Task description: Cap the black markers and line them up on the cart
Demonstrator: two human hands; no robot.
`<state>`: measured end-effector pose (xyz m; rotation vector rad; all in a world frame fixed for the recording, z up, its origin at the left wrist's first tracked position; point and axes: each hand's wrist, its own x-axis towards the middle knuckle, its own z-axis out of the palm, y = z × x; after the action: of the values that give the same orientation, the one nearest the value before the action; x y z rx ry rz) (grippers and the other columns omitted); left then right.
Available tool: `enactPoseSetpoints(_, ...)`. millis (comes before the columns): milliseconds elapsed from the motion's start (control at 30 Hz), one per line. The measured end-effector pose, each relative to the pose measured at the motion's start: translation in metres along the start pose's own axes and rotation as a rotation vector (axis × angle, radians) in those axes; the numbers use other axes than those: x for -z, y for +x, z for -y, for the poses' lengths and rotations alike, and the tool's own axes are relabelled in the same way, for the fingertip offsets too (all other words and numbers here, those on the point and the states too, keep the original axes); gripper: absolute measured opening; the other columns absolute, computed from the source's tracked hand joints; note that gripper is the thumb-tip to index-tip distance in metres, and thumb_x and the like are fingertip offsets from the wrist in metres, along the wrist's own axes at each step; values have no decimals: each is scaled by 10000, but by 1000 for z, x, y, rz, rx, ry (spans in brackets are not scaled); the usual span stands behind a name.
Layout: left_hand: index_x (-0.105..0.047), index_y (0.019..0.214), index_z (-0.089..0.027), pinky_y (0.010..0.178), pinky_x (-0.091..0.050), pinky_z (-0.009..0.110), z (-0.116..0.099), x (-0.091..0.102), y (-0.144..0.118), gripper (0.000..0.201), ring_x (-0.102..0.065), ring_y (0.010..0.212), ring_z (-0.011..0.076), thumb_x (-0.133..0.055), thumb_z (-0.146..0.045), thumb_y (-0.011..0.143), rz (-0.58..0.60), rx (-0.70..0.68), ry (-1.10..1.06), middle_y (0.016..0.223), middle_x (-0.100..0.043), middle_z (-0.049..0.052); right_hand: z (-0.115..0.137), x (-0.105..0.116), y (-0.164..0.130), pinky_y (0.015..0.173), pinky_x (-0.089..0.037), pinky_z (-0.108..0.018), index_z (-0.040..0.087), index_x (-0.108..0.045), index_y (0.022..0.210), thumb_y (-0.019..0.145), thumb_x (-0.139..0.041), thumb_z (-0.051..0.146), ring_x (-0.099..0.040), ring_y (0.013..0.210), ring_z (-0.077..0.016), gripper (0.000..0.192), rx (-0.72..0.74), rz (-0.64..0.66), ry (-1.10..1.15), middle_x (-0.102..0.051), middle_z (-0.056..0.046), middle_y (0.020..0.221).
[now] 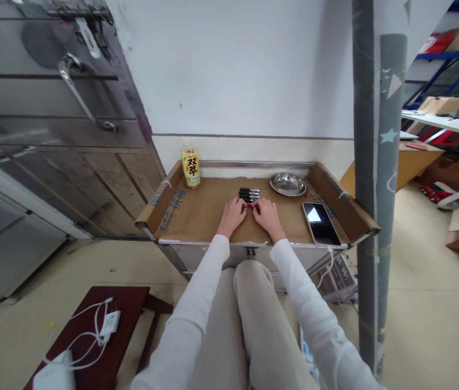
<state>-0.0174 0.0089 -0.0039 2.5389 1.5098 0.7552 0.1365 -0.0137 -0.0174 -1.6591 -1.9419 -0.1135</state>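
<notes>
Several black pens lie side by side in a row on the cardboard-lined tabletop. Closest to me in that row is a red pen. At its left end, my left hand has its fingers bent and closed on the pen. My right hand does the same at the right end, its wrist low over the cardboard. The fingertips partly cover the ends of the pens.
A yellow-labelled drink bottle stands at the back left. A round metal dish and a phone with a white cable lie to the right. Raised cardboard flaps edge both sides. A grey wrapped pole rises on the right.
</notes>
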Motion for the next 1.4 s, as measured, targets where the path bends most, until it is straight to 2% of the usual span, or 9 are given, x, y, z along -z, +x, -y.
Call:
enactPoseSetpoints(333,-613,958,-202,900,-434,355,1,3,0,89,-576,981,216,-556,-229,894,3,-37,-89,995,-619,66,0,-2,0,821,-331,-343,189,-584,900,885,-495,243,-526,931,-245,105,-38,-9,-44,-628,-97,957)
enactPoseSetpoints(600,-632,918,-202,893,-451,343,1,3,2,81,-595,945,198,-561,-238,903,25,-37,-124,983,-623,54,1,0,3,812,-351,-341,170,-560,947,918,-421,231,-537,903,-246,154,-83,-135,0,-634,-108,939)
enactPoseSetpoints(767,-622,972,-202,868,-474,294,2,3,9,99,-612,912,165,-535,-221,927,-50,-61,-208,1018,-613,43,-2,0,7,805,-352,-346,156,-547,1018,975,-357,224,-556,887,-241,206,-131,-128,17,-653,-120,979)
enactPoseSetpoints(867,-611,1012,-204,892,-472,289,4,3,16,124,-615,950,164,-512,-241,949,-107,-67,-258,1030,-629,44,-3,1,9,797,-351,-344,153,-549,1036,992,-347,232,-564,881,-242,221,-116,-105,22,-664,-124,989)
enactPoseSetpoints(1033,-606,1024,-212,932,-460,283,5,3,20,140,-611,1018,165,-484,-251,968,-100,-134,-304,1066,-643,45,-2,1,10,791,-348,-333,162,-560,1038,997,-341,223,-572,884,-239,231,-42,-101,54,-675,-117,985)
enactPoseSetpoints(1233,-611,1020,-211,917,-472,284,6,1,17,141,-619,991,163,-484,-245,968,-170,-97,-310,1041,-643,43,-2,-1,10,795,-355,-334,164,-572,1026,1001,-319,223,-580,871,-236,260,-50,-145,77,-681,-111,955)
enactPoseSetpoints(1400,-611,1005,-223,895,-485,287,8,-3,18,113,-630,966,165,-511,-240,954,-177,-170,-333,1031,-651,33,-2,-2,10,780,-369,-329,164,-573,1032,1011,-320,231,-592,845,-235,263,4,-141,114,-691,-103,946)
